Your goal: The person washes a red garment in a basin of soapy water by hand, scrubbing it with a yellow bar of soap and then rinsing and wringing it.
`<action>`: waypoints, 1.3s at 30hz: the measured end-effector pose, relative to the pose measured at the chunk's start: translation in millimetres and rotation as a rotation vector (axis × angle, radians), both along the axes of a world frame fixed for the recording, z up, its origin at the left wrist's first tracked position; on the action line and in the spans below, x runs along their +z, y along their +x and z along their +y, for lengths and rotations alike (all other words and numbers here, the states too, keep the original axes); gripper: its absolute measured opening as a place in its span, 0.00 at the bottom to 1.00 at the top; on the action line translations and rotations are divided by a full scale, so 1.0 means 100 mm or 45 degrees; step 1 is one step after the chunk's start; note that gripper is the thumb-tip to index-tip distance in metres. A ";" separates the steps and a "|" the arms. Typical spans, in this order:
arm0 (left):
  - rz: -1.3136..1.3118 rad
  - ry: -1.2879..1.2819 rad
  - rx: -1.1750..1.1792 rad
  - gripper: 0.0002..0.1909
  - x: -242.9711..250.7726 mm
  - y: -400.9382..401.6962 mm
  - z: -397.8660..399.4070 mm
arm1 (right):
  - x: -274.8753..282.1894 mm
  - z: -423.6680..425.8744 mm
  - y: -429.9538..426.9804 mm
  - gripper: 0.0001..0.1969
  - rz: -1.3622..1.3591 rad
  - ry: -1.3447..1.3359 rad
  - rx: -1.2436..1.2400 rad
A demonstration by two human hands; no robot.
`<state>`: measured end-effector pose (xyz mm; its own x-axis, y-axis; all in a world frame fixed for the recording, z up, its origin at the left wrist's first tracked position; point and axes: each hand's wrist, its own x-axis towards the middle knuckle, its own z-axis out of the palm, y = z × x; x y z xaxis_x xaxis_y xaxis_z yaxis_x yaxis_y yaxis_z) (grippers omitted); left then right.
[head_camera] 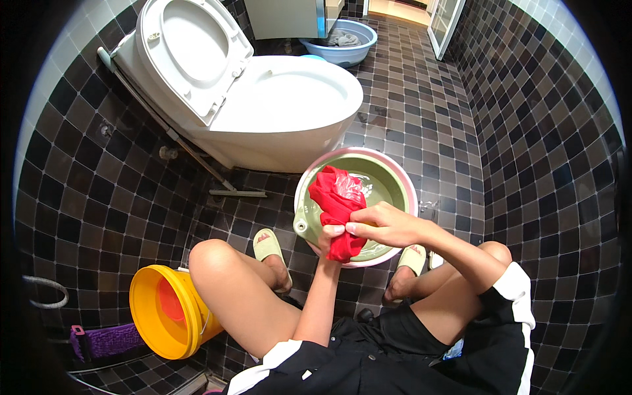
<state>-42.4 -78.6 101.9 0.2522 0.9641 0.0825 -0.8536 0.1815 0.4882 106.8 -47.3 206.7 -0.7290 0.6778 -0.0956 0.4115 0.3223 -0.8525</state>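
A wet red cloth (338, 192) is bunched up over a green basin (380, 168) with water in it. My left hand (330, 238) grips the cloth from the near left side, its thumb across the fabric. From the right, my right hand (387, 224) pinches the same cloth, with the two thumbs close together. The green basin sits inside or against a basin with a pink and white rim (414, 190); how they are stacked is partly hidden. Part of the cloth hangs below my hands near the basin's front rim.
A white toilet (291, 143) with its lid raised stands beyond the basin. A floor squeegee (237, 192) leans beside it. At my left are a yellow bucket (140, 316) and a purple mop head (113, 340). A blue tub (365, 42) holding grey cloth stands farther off.
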 end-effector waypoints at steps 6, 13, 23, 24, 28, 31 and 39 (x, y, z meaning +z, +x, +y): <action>0.226 0.036 -0.030 0.35 -0.07 -0.11 0.03 | -0.39 -0.09 -0.07 0.11 0.472 -0.251 -0.515; 0.640 0.191 0.140 0.31 0.11 -0.14 0.02 | -0.35 -0.06 -0.06 0.17 0.366 0.095 -0.409; 0.551 0.029 0.486 0.21 0.24 0.12 0.05 | 0.18 0.28 0.14 0.12 0.193 0.579 -0.696; 0.663 0.075 0.484 0.22 0.21 0.15 0.05 | 0.24 0.29 0.15 0.12 0.213 0.609 -0.725; 1.276 0.391 0.672 0.23 0.05 0.16 0.09 | 0.39 0.51 0.29 0.09 0.281 0.784 -0.933; 1.447 0.561 0.860 0.22 0.19 0.19 0.11 | 0.37 0.71 0.47 0.07 0.430 0.668 -1.114; 1.826 0.886 0.980 0.15 0.01 0.10 0.13 | 0.54 0.82 0.52 0.04 0.688 0.174 -1.112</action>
<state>-32.8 -65.2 103.3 0.0361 0.7739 0.6323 0.4907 -0.5649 0.6634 158.6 35.0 261.0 0.0992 0.9715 0.2153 0.1217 0.2029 -0.9716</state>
